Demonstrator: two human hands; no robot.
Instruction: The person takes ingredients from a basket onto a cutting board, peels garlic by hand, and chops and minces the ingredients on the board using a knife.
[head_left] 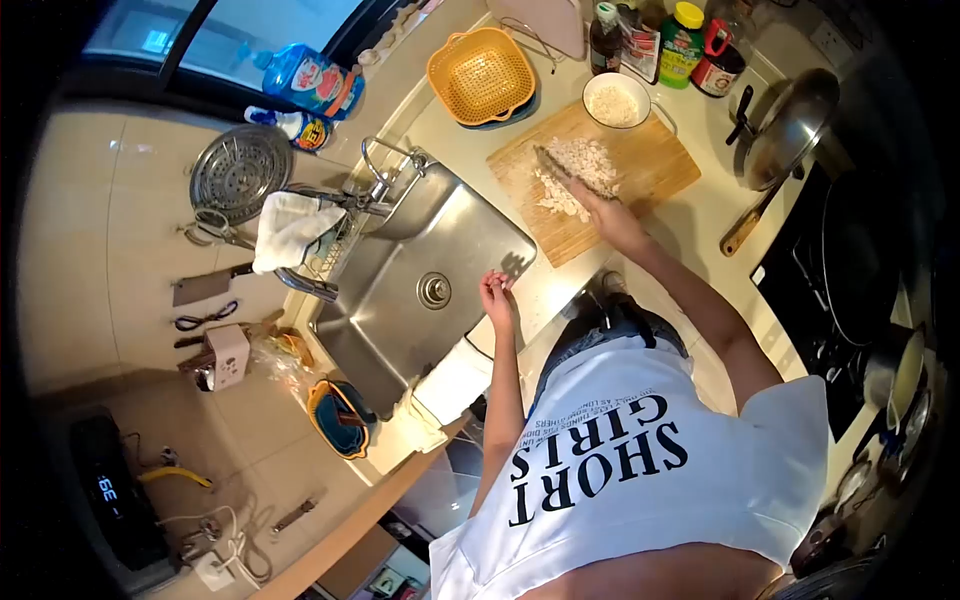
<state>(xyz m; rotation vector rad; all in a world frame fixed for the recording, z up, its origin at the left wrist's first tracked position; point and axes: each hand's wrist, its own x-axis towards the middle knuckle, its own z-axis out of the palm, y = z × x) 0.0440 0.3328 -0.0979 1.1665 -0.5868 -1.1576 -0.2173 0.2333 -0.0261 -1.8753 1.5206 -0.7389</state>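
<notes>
My right hand point(602, 212) is closed round a knife point(556, 164) over the wooden cutting board point(655, 175). The blade looks narrow from here, and the fingers hide the handle. Pale chopped pieces point(585, 160) lie heaped on the board around the blade. A white bowl point(617, 101) holding more pale, fine pieces stands at the board's far edge. Nothing is in my left hand point(497, 297), whose loosely bent fingers hover by the near right edge of the steel sink point(395, 300).
Behind the sink stands a faucet point(385, 170). An orange colander point(483, 75) and several bottles, among them a yellow-capped one point(682, 45), line the back. To the right are a lidded pan point(790, 130) and a black stove point(825, 260). A cloth point(452, 383) drapes the sink's front edge.
</notes>
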